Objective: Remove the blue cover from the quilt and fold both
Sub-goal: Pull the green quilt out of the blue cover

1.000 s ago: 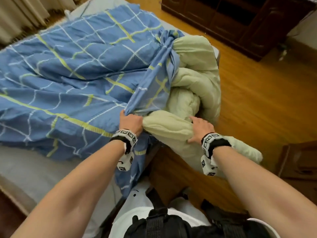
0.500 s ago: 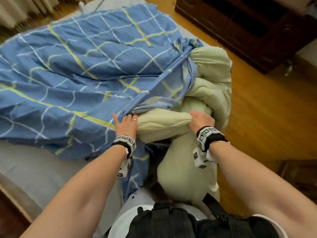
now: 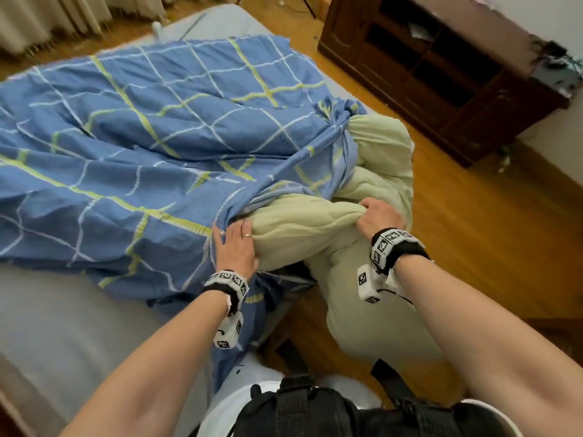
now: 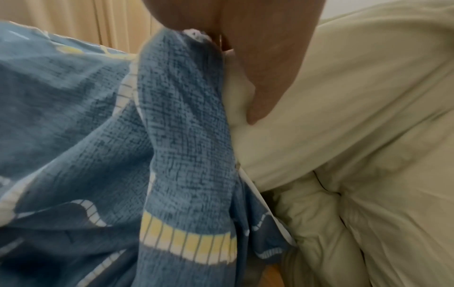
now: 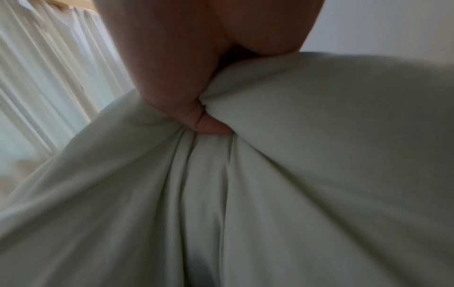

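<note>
The blue checked cover (image 3: 142, 146) lies crumpled across the bed. Out of its opening at the right bulges the pale green quilt (image 3: 372, 171), and a length of it hangs off the bed's edge toward the floor (image 3: 356, 310). My left hand (image 3: 235, 244) sits at the opening's edge, fingers spread on the cover. In the left wrist view its thumb (image 4: 260, 93) lies on the quilt (image 4: 356, 116), with a fold of the cover (image 4: 186, 120) held between thumb and fingers. My right hand (image 3: 380, 216) grips a thick bunch of quilt, fingers (image 5: 196, 116) dug into the quilt (image 5: 294, 174).
The bed's grey sheet (image 3: 63, 326) shows bare at the near left. A dark wooden cabinet (image 3: 441, 74) stands at the far right across a wooden floor (image 3: 489, 231). Curtains (image 3: 47, 20) hang at the far left.
More quilt has come out of the cover and now hangs off the bed's edge. My left hand went from a fist on the cover to spread fingers at the opening.
</note>
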